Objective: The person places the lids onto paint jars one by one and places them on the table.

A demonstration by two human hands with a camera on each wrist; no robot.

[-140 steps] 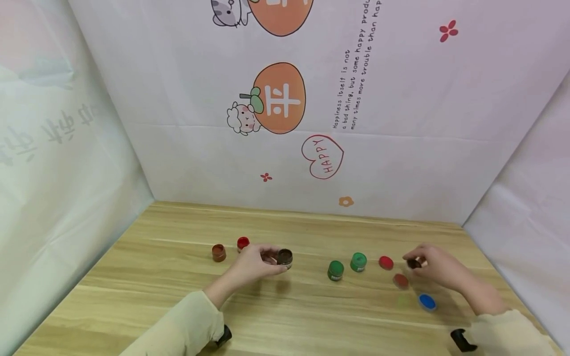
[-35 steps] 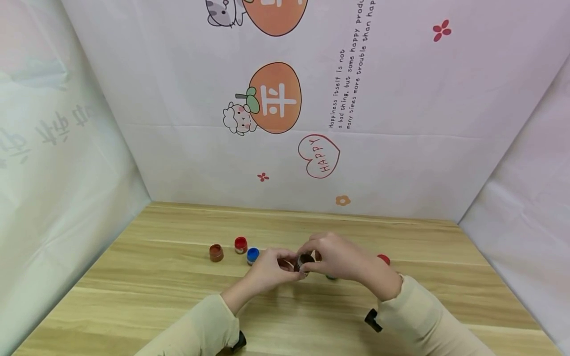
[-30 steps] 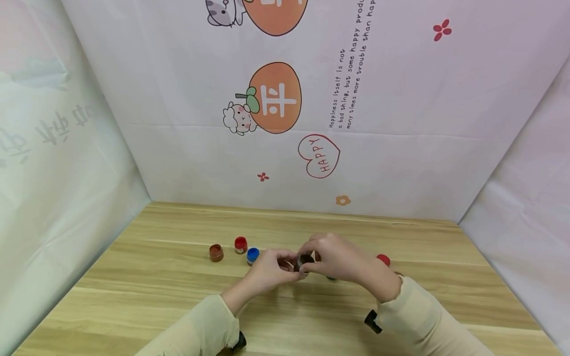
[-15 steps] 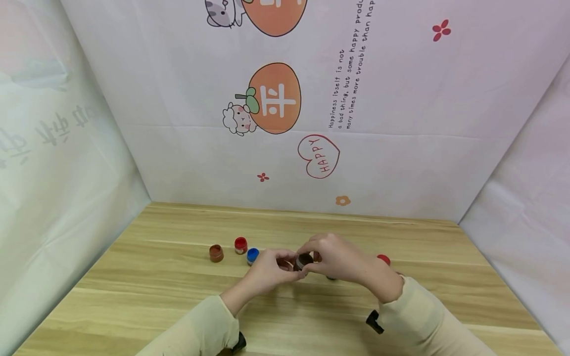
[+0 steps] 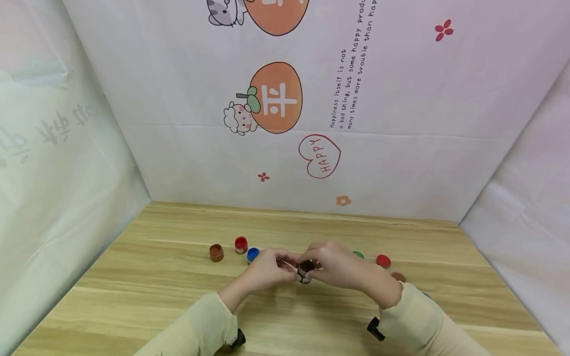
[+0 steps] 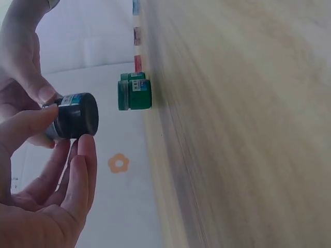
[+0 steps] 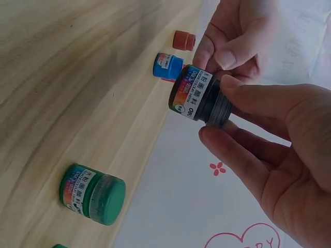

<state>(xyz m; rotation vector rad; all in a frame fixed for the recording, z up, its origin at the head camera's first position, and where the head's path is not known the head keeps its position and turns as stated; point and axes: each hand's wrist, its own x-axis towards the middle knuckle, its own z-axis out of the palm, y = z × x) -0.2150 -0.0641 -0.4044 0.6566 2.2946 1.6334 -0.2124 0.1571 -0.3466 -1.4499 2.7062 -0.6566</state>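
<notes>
A dark brown-black paint jar (image 5: 306,272) is held between both hands in the middle of the head view, above the table. My left hand (image 5: 268,267) grips its body between thumb and fingers. My right hand (image 5: 334,264) pinches the ribbed lid (image 7: 220,111), which sits on the jar. A printed label runs round the dark jar (image 7: 194,93) in the right wrist view. Low in the left wrist view, my left fingers (image 6: 85,155) curve under the jar.
Brown (image 5: 216,253), red (image 5: 241,245) and blue (image 5: 252,255) paint jars stand to the left, uncapped. Two capped green jars (image 6: 135,95) stand to the right, mostly hidden behind my right hand in the head view. Beyond lie a red lid (image 5: 383,261) and a reddish-brown lid (image 5: 398,277).
Earlier my right hand was at the far right picking up a dark lid; it has since come to the jar in my left hand. Over the last half second the jar has dipped slightly.
</notes>
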